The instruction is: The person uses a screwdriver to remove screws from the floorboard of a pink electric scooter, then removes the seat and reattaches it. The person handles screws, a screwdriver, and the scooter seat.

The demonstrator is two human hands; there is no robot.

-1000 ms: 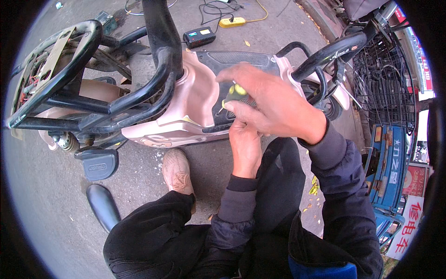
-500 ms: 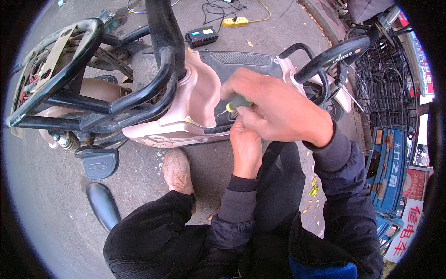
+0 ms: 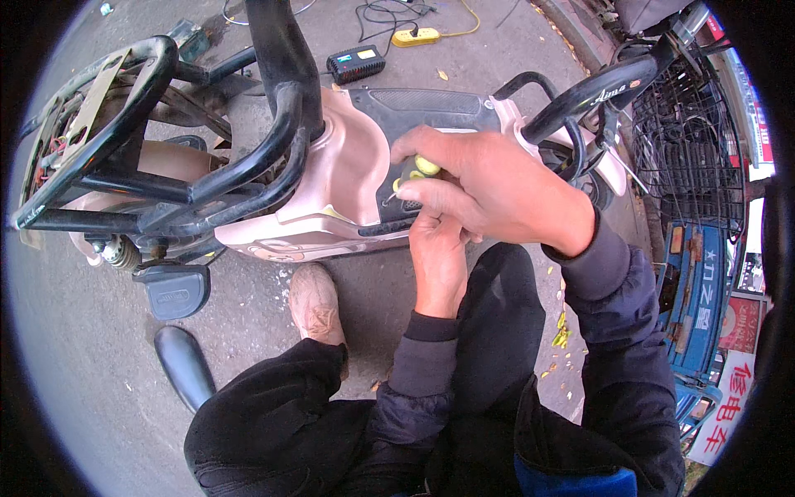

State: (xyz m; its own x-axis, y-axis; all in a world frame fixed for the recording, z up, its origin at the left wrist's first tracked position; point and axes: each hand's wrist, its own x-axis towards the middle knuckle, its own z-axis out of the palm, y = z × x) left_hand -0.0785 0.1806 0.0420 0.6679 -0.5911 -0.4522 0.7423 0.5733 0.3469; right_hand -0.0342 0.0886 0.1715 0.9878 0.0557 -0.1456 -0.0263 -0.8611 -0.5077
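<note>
A pink-and-black electric scooter (image 3: 348, 174) lies across the view in front of my legs. My right hand (image 3: 480, 186) is closed around a screwdriver (image 3: 425, 164) with a yellow and dark handle, over the dark footboard (image 3: 422, 103); a short stretch of metal shaft shows below the handle. My left hand (image 3: 439, 265) is underneath, close to the shaft, with its fingertips mostly hidden by the right hand, so its grip cannot be seen.
Black tube frames (image 3: 232, 178) fill the left. A charger (image 3: 354, 64) and yellow power strip (image 3: 414, 37) with cables lie behind. A black basket (image 3: 687, 141) and blue metal object (image 3: 691, 298) stand right. A loose dark curved part (image 3: 182, 364) lies left of my foot.
My right hand has shifted slightly on the screwdriver, moving a little right and then up, and the yellow handle shows more than half a second ago. My left hand has barely moved.
</note>
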